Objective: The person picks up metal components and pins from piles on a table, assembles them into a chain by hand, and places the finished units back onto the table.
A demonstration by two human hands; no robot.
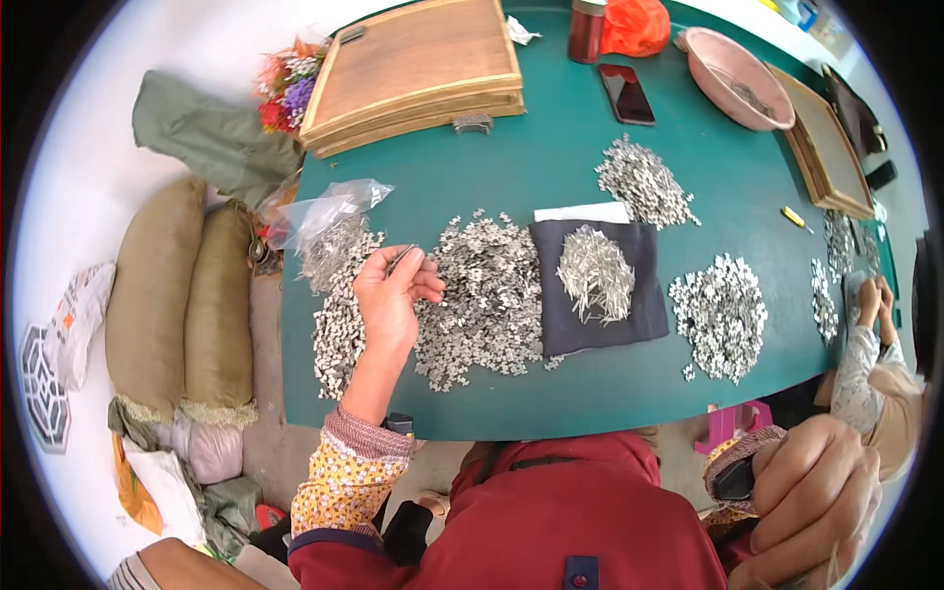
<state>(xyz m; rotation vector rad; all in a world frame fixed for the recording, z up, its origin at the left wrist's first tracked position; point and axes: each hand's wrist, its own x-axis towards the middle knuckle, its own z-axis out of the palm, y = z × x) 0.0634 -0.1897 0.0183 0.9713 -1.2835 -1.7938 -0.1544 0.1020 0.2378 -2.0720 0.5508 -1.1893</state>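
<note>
Green tabletop (551, 177) fills the middle of the head view, its near edge curved toward the person in a red top.

Head view, places given from the dark cloth (629, 315) lying near the table's centre:
- On the cloth a heap of thin silver pins (595, 273) is piled; a white sheet (582, 212) shows just behind its far edge.
- Just left of the cloth, a broad spread of small silver metal pieces (487, 295) is laid out, touching the cloth's left edge.
- Left hand (388, 295) is raised over the left part of that spread. Thumb and forefinger are pinched together on a thin metal piece (401, 258), which points up and away; the other fingers are curled.
- Further left, a second strip of pieces (336, 324) is seen, with a clear plastic bag (329, 211) behind it at the table's edge.
- Right of the cloth, a rounded pile (723, 315) is set apart; behind the cloth, another pile (644, 182).
- Well behind the cloth: stacked wooden trays (413, 74), a dark phone (626, 93), a pink basin (737, 79).
- Right hand (816, 492) is held off the table, low and right of the cloth, close to the camera. Fingers are curled in together; whether anything is gripped cannot be told.
- Far right, another person's hands (873, 300) rest at the table edge.
- Left of the table, olive sacks (182, 305) stand on the floor.
</note>
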